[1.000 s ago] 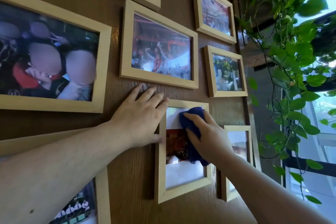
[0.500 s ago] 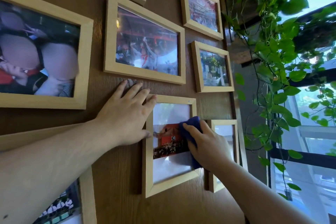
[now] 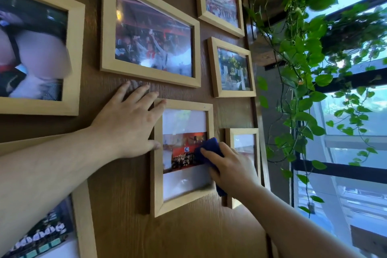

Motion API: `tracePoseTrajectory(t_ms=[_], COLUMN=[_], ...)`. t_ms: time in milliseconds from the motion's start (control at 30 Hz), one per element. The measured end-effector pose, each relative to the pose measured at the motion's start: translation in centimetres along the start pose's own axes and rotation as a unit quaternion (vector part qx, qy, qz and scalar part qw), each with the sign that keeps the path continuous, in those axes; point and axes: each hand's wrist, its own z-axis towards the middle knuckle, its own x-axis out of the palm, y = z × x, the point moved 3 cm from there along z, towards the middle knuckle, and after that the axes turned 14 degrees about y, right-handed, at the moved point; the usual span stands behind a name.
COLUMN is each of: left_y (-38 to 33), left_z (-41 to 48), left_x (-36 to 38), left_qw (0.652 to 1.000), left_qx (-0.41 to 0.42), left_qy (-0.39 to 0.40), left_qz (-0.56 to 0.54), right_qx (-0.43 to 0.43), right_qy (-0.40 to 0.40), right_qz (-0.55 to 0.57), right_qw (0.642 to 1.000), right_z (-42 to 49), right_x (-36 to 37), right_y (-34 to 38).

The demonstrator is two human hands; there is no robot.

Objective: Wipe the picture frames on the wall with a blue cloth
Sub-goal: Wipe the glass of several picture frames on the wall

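Several light wooden picture frames hang on a brown wood-grain wall. A tall portrait frame (image 3: 157,176) hangs tilted in the middle. My left hand (image 3: 129,123) lies flat on the wall with its fingertips and thumb on that frame's left edge. My right hand (image 3: 232,167) presses a dark blue cloth (image 3: 209,146) against the right edge of the frame's glass. Part of the cloth sticks out below my palm at the frame's lower right corner.
A small frame (image 3: 244,132) sits just right of my right hand, partly hidden by it. A wide frame (image 3: 146,33) hangs directly above. A trailing green vine (image 3: 301,69) hangs at the wall's right end in front of a window (image 3: 356,111).
My right hand has slid the blue cloth from the upper middle of the glass down and to the right edge. My left hand has stayed on the frame's left edge.
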Motion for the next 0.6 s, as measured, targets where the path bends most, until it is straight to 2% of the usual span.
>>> tracePoseTrajectory(t_ms=[100, 233, 333, 433, 600], left_y=[0.0, -0.2, -0.3, -0.4, -0.4], left_z=[-0.1, -0.2, -0.2, 0.0, 0.0], left_x=[-0.1, -0.1, -0.1, -0.1, 0.0], left_qw=[1.0, 1.0, 1.0, 1.0, 1.0], left_qx=[0.003, 0.002, -0.001, -0.006, -0.005], left_qy=[-0.005, -0.01, -0.005, 0.002, 0.003], left_qz=[-0.005, -0.006, -0.001, -0.002, -0.003], right_qx=[-0.038, -0.176, -0.226, -0.203, -0.106], right_qy=[0.023, 0.107, 0.141, 0.14, 0.129], right_qz=[0.015, -0.001, -0.005, -0.012, -0.055], right_qw=[0.999, 0.979, 0.964, 0.969, 0.984], right_z=[-0.5, -1.9, -2.6, -2.7, -3.2], right_x=[0.1, 0.4, 0.7, 1.1, 1.6], right_y=[1.1, 4.7, 6.0, 4.9, 0.9])
